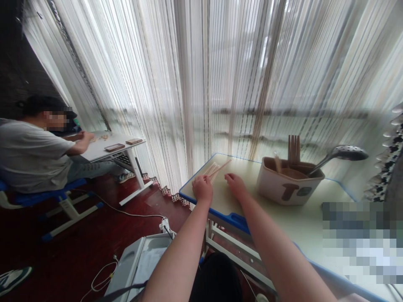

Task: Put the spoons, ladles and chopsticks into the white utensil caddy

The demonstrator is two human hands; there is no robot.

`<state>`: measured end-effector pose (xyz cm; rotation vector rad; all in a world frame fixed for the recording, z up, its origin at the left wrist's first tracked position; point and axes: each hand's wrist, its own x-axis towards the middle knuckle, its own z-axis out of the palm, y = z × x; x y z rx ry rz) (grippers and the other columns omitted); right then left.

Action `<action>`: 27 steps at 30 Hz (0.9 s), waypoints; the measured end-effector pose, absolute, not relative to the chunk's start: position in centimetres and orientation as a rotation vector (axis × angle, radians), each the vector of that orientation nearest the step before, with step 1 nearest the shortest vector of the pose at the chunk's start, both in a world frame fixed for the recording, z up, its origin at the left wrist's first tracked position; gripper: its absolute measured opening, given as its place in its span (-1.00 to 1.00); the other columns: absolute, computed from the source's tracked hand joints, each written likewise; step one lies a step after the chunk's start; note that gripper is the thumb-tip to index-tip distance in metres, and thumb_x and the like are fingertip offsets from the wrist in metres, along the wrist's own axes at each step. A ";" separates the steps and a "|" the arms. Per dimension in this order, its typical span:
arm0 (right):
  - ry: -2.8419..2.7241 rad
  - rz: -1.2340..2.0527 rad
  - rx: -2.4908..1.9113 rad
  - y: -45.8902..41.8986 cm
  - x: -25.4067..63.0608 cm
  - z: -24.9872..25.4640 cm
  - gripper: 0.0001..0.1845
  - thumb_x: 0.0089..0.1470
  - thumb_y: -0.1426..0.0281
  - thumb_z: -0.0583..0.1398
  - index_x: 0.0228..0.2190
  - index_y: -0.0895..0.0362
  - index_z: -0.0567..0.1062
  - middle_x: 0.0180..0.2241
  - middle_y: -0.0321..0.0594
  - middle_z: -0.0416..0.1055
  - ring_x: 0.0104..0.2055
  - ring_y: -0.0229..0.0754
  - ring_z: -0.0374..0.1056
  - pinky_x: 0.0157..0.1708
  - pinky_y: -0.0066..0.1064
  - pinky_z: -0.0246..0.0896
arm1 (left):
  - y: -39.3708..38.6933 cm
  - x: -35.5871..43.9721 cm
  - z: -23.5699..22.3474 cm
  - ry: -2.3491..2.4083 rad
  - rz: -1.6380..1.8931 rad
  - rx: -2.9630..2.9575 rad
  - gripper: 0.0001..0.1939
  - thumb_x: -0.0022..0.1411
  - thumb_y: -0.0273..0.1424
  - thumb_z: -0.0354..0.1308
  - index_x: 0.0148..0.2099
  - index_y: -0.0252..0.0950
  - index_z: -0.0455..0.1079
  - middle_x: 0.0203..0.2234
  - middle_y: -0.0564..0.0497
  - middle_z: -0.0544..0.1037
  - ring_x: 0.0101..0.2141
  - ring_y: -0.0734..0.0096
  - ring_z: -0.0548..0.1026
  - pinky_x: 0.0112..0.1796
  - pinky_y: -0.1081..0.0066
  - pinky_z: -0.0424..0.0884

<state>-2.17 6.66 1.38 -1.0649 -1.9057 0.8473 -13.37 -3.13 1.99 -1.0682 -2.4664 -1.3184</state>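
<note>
Several thin, pale wooden chopsticks (215,171) lie in a loose bundle at the left end of the blue-edged table (252,201). One of them slants off to the right across the others. Over the near ends of the sticks, my left hand (202,187) is closed, its fingers curled round a chopstick. My right hand (235,184) rests low over the tabletop, just right of the bundle and apart from it. Its fingers are loosely bent, with nothing visible between them. To its right stands a utensil holder (285,186) with a wooden fork (294,149) and a slotted metal ladle (349,153).
Sheer striped curtains (195,84) hang behind the table. At the left, a seated person (31,155) works at a white table (103,147) carrying small pieces and two flat trays. Below are a grey box (138,264), a power strip (164,225) and loose cables.
</note>
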 end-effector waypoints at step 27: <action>-1.210 1.419 -0.677 5.6 -1.4 4.3 -0.63 -0.28 0.15 0.30 -0.41 0.12 0.47 -0.48 -0.27 0.40 -0.46 -0.29 0.29 -0.54 -0.48 0.13 | -3.8 -12.2 2.2 -2.182 -1.198 -1.759 -0.82 0.15 -0.29 0.05 -0.28 -0.13 0.47 -0.32 0.07 0.55 -0.19 0.30 0.38 -0.15 0.27 0.07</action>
